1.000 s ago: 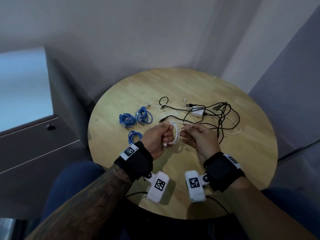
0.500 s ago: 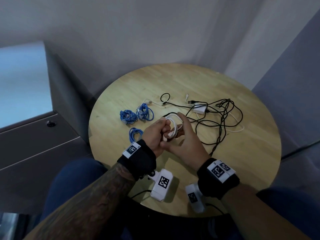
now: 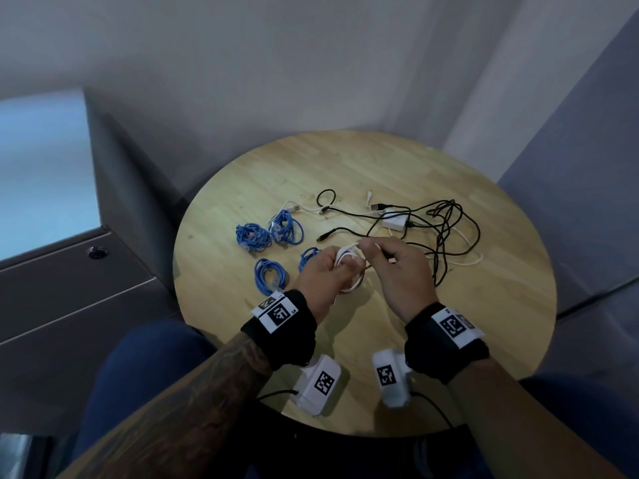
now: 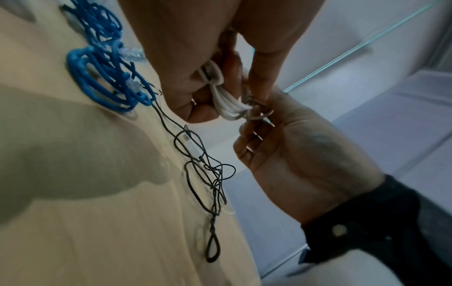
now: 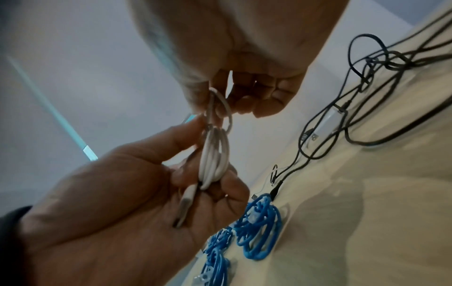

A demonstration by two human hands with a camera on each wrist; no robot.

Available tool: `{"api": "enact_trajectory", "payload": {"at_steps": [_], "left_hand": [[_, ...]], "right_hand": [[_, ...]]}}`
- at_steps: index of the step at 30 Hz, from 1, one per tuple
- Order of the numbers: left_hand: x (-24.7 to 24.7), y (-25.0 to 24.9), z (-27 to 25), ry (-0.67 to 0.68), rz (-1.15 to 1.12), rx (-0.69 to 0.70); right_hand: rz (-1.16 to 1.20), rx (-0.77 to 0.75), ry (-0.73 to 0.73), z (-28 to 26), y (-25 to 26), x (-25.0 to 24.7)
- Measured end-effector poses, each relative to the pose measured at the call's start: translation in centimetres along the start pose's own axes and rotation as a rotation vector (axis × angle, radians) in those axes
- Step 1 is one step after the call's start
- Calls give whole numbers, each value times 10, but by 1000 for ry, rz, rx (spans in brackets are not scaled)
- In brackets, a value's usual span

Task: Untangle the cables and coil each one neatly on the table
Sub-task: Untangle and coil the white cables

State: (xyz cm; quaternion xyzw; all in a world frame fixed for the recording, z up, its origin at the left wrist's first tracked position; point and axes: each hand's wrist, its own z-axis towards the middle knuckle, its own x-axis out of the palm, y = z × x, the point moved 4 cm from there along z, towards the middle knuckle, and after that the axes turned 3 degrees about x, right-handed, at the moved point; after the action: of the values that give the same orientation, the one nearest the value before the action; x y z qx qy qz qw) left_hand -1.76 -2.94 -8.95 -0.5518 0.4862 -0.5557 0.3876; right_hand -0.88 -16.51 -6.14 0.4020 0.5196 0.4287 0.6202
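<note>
Fourth blue coil (image 3: pixel 308 256) half hidden behind left hand (image 3: pixel 323 274).

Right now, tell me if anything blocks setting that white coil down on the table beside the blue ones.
Nothing visible does. The left hand and right hand hold the white coil above bare table; the blue coils lie left, the black tangle right.

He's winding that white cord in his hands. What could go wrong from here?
The white cord is held in loops only by the left hand while the right hand pinches its end; a loose grip could let the loops spring open. Setting it down near the black cables might tangle it with them.
</note>
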Motion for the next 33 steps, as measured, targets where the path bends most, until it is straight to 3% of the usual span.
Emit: {"api": "enact_trajectory", "payload": {"at_steps": [3, 6, 8, 9, 12, 14, 18, 22, 25, 27, 29, 33], "left_hand": [[-3, 2, 0, -62, -35, -11], [-5, 0, 0, -72, -66, -28], [-7, 0, 1, -50, -33, -27], [-7, 0, 1, -24, -11, -30], [-2, 3, -2, 63, 136, -87], [5, 0, -6, 106, 216, -127], [14, -6, -7, 197, 198, -105], [-4, -7, -2, 63, 21, -48], [-16, -9, 2, -16, -134, -76], [-17, -11, 2, 12, -193, -95], [-15, -12, 2, 53, -223, -111], [-18, -9, 1, 37, -169, -153]], "right_hand": [[246, 210, 77, 2, -3, 1], [550, 433, 282, -1, -6, 7], [477, 400, 335, -2, -6, 6], [377, 325, 294, 1, -2, 1], [192, 80, -11, 20, 16, -30], [212, 30, -161, 32, 23, -52], [211, 41, -232, 36, 17, -60], [339, 128, -81, 34, 8, -58], [60, 101, 148, 24, 0, -44], [-80, 82, 249, 14, -6, -26], [-60, 99, 251, 9, -12, -11], [163, 274, 244, 4, -15, 3]]}}
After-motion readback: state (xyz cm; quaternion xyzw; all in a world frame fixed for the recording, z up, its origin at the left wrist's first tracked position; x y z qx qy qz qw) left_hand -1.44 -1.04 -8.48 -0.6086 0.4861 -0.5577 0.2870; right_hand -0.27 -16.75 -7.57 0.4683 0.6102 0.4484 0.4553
